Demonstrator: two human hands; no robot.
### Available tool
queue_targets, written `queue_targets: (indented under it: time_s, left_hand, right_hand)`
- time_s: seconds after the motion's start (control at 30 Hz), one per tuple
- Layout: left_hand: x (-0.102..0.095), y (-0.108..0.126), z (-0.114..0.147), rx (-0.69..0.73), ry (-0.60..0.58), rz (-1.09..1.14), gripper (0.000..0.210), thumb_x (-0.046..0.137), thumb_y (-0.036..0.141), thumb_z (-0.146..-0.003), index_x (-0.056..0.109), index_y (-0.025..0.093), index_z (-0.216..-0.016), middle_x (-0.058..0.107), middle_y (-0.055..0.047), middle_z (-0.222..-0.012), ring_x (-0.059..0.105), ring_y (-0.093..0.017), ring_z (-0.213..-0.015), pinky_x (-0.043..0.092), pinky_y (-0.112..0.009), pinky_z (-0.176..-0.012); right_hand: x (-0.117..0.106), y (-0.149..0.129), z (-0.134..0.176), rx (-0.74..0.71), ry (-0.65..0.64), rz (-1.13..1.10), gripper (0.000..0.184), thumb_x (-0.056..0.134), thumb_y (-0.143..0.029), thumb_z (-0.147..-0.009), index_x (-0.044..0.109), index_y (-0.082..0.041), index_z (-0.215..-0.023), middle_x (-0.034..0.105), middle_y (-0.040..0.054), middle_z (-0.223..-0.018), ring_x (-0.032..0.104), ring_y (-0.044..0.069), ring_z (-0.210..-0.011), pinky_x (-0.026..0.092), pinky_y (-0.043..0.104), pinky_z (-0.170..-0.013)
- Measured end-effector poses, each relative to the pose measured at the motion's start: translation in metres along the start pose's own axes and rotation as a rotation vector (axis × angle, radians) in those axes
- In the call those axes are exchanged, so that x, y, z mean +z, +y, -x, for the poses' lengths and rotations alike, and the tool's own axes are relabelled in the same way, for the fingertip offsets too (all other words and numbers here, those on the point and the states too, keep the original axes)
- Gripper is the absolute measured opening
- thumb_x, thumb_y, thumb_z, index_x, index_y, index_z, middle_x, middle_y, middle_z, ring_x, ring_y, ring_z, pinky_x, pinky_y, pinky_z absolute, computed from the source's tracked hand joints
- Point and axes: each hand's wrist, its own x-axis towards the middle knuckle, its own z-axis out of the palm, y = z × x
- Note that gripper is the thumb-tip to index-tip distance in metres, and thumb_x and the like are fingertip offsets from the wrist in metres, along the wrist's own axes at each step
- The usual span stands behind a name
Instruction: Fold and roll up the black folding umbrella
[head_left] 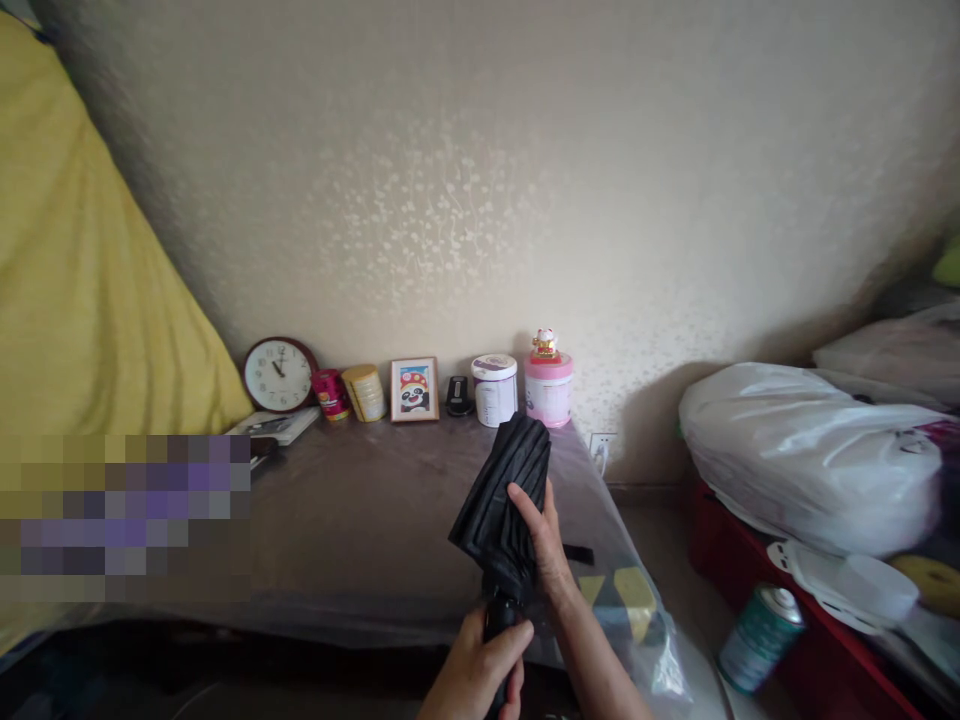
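Note:
A black folding umbrella (499,500) is held tilted in front of me, its folded canopy pointing up and away over the table's front part. My left hand (480,660) is closed round the black handle (496,620) at the bottom. Higher up, my right hand (544,540) is wrapped round the right side of the pleated canopy, thumb across the near face; its other fingers are mostly hidden behind the fabric. A short black strap end (577,553) sticks out to the right of my right wrist; where it joins is hidden.
Along the wall on the table (360,510) stand a round clock (279,374), cans, a framed panda picture (415,390), and two tubs, one topped by a lucky cat (545,345). A yellow curtain (97,250) hangs left. White bags (802,450) and a green can (761,638) are at right.

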Motion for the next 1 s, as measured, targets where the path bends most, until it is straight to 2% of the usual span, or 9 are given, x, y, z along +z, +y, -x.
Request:
queue_targets:
  time_s: [0.23, 0.33, 0.47, 0.57, 0.67, 0.73, 0.8, 0.87, 1.0]
  left_hand:
    - [-0.004, -0.013, -0.001, 0.03, 0.283, -0.315, 0.03, 0.049, 0.045, -0.078, 0.052, 0.02, -0.094, 0.045, 0.007, -0.042, 0.044, -0.013, -0.033, 0.035, -0.022, -0.038]
    - [-0.012, -0.027, -0.004, 0.126, 0.396, -0.471, 0.037, 0.049, 0.041, -0.078, 0.052, 0.017, -0.106, 0.067, -0.007, -0.073, 0.065, -0.023, -0.071, 0.047, -0.028, -0.064]
    - [-0.02, -0.037, -0.006, 0.106, 0.445, -0.634, 0.051, 0.045, 0.039, -0.079, 0.043, 0.007, -0.12, 0.064, -0.021, -0.099, 0.06, -0.03, -0.099, 0.042, -0.034, -0.083]
    - [-0.021, -0.026, 0.001, 0.112, 0.395, -0.58, 0.049, 0.049, 0.041, -0.078, 0.047, 0.009, -0.115, 0.066, -0.017, -0.091, 0.062, -0.028, -0.089, 0.044, -0.033, -0.076]
    - [-0.022, -0.006, 0.013, 0.055, 0.142, -0.341, 0.039, 0.049, 0.05, -0.078, 0.056, 0.015, -0.092, 0.056, 0.0, -0.052, 0.053, -0.016, -0.047, 0.04, -0.024, -0.049]
    - [-0.024, 0.003, 0.018, 0.045, -0.082, -0.127, 0.042, 0.049, 0.054, -0.077, 0.057, 0.015, -0.089, 0.053, 0.002, -0.047, 0.045, -0.01, -0.042, 0.035, -0.021, -0.048]
    - [-0.023, 0.005, 0.021, 0.049, -0.183, 0.067, 0.051, 0.05, 0.059, -0.074, 0.056, 0.013, -0.095, 0.053, 0.003, -0.048, 0.042, -0.008, -0.042, 0.031, -0.02, -0.048]
    - [-0.02, 0.003, 0.022, 0.039, -0.179, 0.098, 0.052, 0.052, 0.06, -0.071, 0.057, 0.013, -0.092, 0.048, 0.005, -0.045, 0.038, -0.007, -0.041, 0.031, -0.021, -0.05]
    - [-0.011, -0.004, 0.021, -0.035, 0.044, -0.071, 0.04, 0.05, 0.054, -0.075, 0.057, 0.016, -0.087, 0.046, 0.007, -0.044, 0.042, -0.009, -0.044, 0.035, -0.022, -0.054]
  right_hand:
    - [0.006, -0.002, 0.002, -0.029, 0.008, 0.135, 0.065, 0.068, -0.042, -0.069, 0.044, -0.024, -0.126, 0.063, 0.0018, -0.108, 0.058, 0.022, -0.1, 0.046, 0.034, -0.088]
    - [0.012, -0.005, 0.006, -0.038, 0.025, 0.165, 0.059, 0.069, -0.042, -0.067, 0.048, -0.023, -0.119, 0.065, 0.0012, -0.1, 0.06, 0.021, -0.092, 0.049, 0.03, -0.081]
    - [0.015, -0.003, 0.009, -0.026, 0.051, 0.163, 0.053, 0.071, -0.041, -0.064, 0.053, -0.021, -0.11, 0.066, 0.0002, -0.088, 0.062, 0.02, -0.082, 0.052, 0.029, -0.074]
    - [0.015, -0.001, 0.009, 0.034, 0.047, 0.081, 0.054, 0.072, -0.041, -0.064, 0.053, -0.02, -0.11, 0.066, 0.0002, -0.082, 0.064, 0.02, -0.073, 0.053, 0.032, -0.068]
    - [0.014, -0.002, 0.011, 0.12, 0.005, -0.032, 0.053, 0.07, -0.042, -0.067, 0.052, -0.02, -0.112, 0.066, 0.0006, -0.077, 0.065, 0.021, -0.068, 0.054, 0.034, -0.063]
    - [0.015, -0.004, 0.014, 0.191, -0.043, -0.105, 0.051, 0.066, -0.046, -0.071, 0.052, -0.019, -0.112, 0.067, 0.0026, -0.076, 0.065, 0.022, -0.065, 0.054, 0.035, -0.061]
    - [0.016, -0.006, 0.016, 0.258, -0.071, -0.154, 0.051, 0.062, -0.049, -0.073, 0.054, -0.016, -0.112, 0.067, 0.0042, -0.073, 0.065, 0.021, -0.058, 0.054, 0.036, -0.058]
    - [0.017, -0.006, 0.017, 0.288, -0.066, -0.168, 0.052, 0.063, -0.049, -0.073, 0.054, -0.015, -0.112, 0.067, 0.0046, -0.071, 0.064, 0.021, -0.054, 0.054, 0.035, -0.056]
    - [0.016, -0.003, 0.017, 0.235, -0.057, -0.131, 0.051, 0.067, -0.046, -0.07, 0.054, -0.016, -0.11, 0.068, 0.0047, -0.074, 0.064, 0.02, -0.056, 0.053, 0.032, -0.052]
